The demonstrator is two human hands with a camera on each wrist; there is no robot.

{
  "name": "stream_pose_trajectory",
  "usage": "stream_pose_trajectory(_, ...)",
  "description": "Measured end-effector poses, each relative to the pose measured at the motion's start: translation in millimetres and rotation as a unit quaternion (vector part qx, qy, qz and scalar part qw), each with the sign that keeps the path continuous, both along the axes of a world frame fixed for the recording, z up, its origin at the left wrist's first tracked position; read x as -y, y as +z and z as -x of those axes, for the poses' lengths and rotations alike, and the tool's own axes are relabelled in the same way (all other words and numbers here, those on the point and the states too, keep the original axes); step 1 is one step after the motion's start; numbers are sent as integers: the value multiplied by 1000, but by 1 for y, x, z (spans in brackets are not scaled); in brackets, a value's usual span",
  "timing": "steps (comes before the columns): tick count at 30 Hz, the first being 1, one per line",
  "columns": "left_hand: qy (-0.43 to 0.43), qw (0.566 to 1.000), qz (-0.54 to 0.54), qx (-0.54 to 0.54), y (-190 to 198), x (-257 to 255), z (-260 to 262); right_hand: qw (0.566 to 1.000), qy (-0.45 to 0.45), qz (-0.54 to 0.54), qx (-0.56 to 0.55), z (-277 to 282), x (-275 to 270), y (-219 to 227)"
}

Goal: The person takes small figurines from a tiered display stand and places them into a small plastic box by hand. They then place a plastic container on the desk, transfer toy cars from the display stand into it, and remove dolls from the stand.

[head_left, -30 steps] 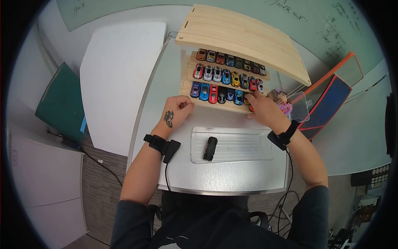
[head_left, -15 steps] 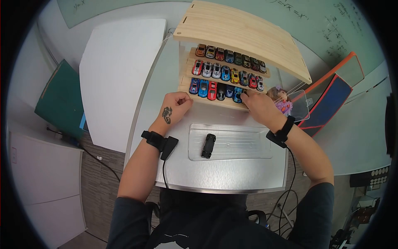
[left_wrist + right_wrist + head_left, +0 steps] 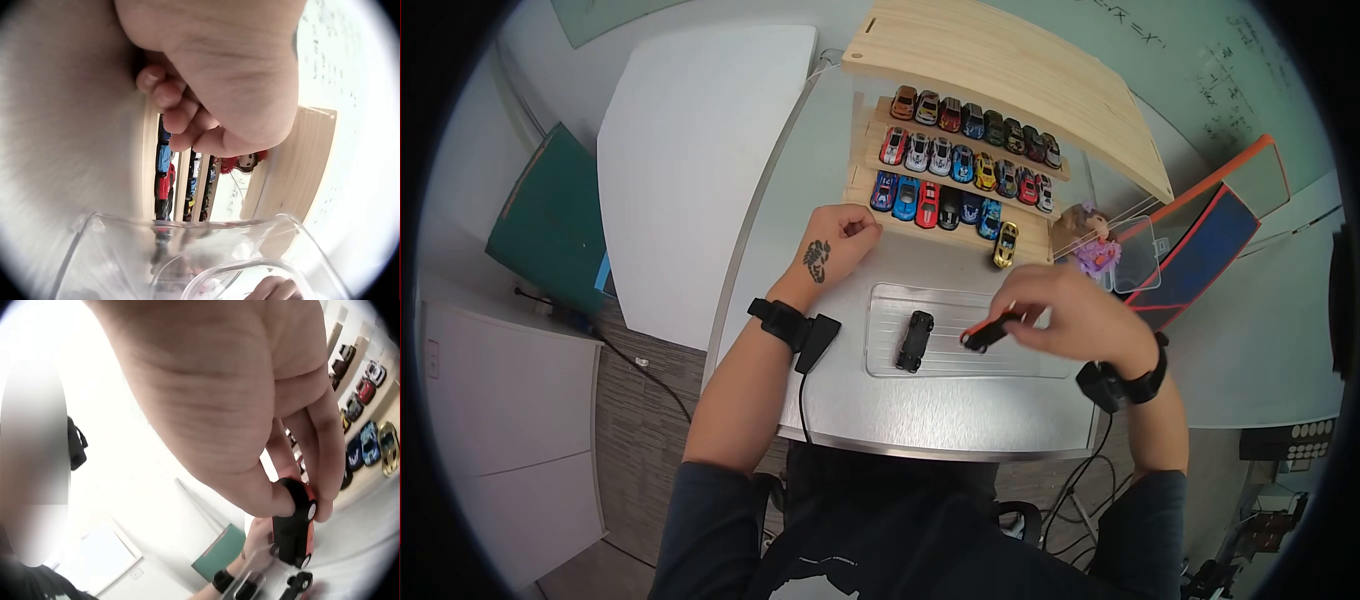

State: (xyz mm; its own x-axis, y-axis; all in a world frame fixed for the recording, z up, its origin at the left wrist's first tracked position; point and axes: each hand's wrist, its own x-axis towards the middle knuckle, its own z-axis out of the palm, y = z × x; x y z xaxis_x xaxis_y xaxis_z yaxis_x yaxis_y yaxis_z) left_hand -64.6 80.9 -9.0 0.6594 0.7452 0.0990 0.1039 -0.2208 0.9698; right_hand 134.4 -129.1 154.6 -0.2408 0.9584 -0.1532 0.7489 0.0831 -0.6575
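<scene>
My right hand [image 3: 1072, 312] pinches a red toy car [image 3: 310, 534] with a black underside between thumb and fingers. It holds the car above the clear plastic tray [image 3: 1040, 372]. Another toy car [image 3: 915, 342], black side up, lies in the left part of that tray. My left hand [image 3: 840, 243] rests by the front left of the wooden display shelf [image 3: 940, 234], fingers loosely curled around nothing. Rows of toy cars line the shelf's steps. On the lowest step a gold toy car [image 3: 1006, 244] stands at the right end, forward of its neighbours.
A wooden panel [image 3: 1010, 80] slants above the shelf. To the shelf's right are a doll [image 3: 1097, 250] in a purple dress and a clear plastic box [image 3: 1140, 255]. A white board [image 3: 700, 190] stands left of the metal-topped table [image 3: 940, 420].
The right hand has moved from the lowest step toward me, carrying the red car over the tray. The gold car it covered now shows. The left hand stays by the shelf.
</scene>
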Motion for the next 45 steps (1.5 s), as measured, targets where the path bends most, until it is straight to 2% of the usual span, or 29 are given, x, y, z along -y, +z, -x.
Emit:
stream_pose_trajectory(1, -2, 1000, 0, 1, 0, 0, 0, 1000, -2, 0, 1, 8, 2, -8)
stream_pose_trajectory(3, -6, 1000, 15, -1, 1, 1, 0, 992, 48, -21, 112, 19, 5, -23)
stream_pose_trajectory(4, -9, 1000, 15, 1, 1, 1, 1, 992, 45, -21, 114, 22, 4, -26)
stream_pose_trajectory(6, -22, 1000, -10, -17, 0, -1, 3, 998, 45, 30, -18, 25, 2, -30)
stream_pose_trajectory(10, -28, 999, -10, -21, 2, -1, 3, 999, -13, 44, -28, -2, -13, -14)
stream_pose_trajectory(12, -24, 1000, -4, -19, 2, 0, 2, 985, -84, -96, 119, -29, -23, -22)
stream_pose_trajectory(13, -24, 1000, -5, -18, 2, 0, 1, 984, -84, -96, 121, -39, -24, -27)
stream_pose_trajectory(15, -15, 1000, 14, -11, 5, 1, 1, 954, -95, -119, 259, -53, -27, -39)
stream_pose_trajectory(16, -16, 1000, 14, -10, 5, 1, 1, 953, -96, -120, 260, -56, -29, -44)
stream_pose_trajectory(18, -13, 999, 1, -29, 4, 0, 1, 961, -88, -23, 261, -61, -33, -53)
stream_pose_trajectory(19, -15, 999, 1, -28, 4, 0, 1, 961, -90, -22, 262, -62, -36, -59)
stream_pose_trajectory(24, -18, 1000, 6, -18, 2, 0, 0, 961, -91, 26, 260, -62, -39, -64)
stream_pose_trajectory(28, -16, 999, 7, -27, 6, 1, 1, 970, -70, 23, 233, -47, -27, -28)
stream_pose_trajectory(30, -13, 1000, 5, -28, 5, 1, 0, 996, -56, 48, 51, -28, -18, -7)
stream_pose_trajectory(31, -12, 1000, 5, -28, 5, 2, -1, 996, -55, 49, 51, -22, -14, -3)
stream_pose_trajectory(33, -9, 1000, 7, -24, 7, 3, 0, 987, 40, 154, -29, -10, -8, 3)
stream_pose_trajectory(34, -7, 1000, 6, -24, 7, 2, 0, 973, 76, 220, 4, -3, -9, 8)
stream_pose_trajectory(37, -9, 999, -10, -30, 6, 1, 0, 964, 73, 253, 25, 2, -8, 0)
stream_pose_trajectory(39, -11, 1000, -5, -29, 7, 2, -1, 968, 59, 241, 30, -6, -20, 2)
stream_pose_trajectory(41, -17, 999, -3, -36, 5, 1, 0, 994, -61, 86, 2, -21, -35, -12)
stream_pose_trajectory(42, -24, 999, -2, -45, 5, 0, 0, 995, -62, 83, 2, -26, -42, -20)
stream_pose_trajectory(43, -25, 999, -5, -44, 4, 0, -1, 990, -82, -7, 113, -32, -50, -30)
stream_pose_trajectory(44, -21, 999, -9, -49, 3, 0, -1, 965, -100, -98, 222, -37, -56, -40)
stream_pose_trajectory(45, -16, 998, -12, -54, 2, -1, -1, 965, -101, -100, 222, -42, -60, -51)
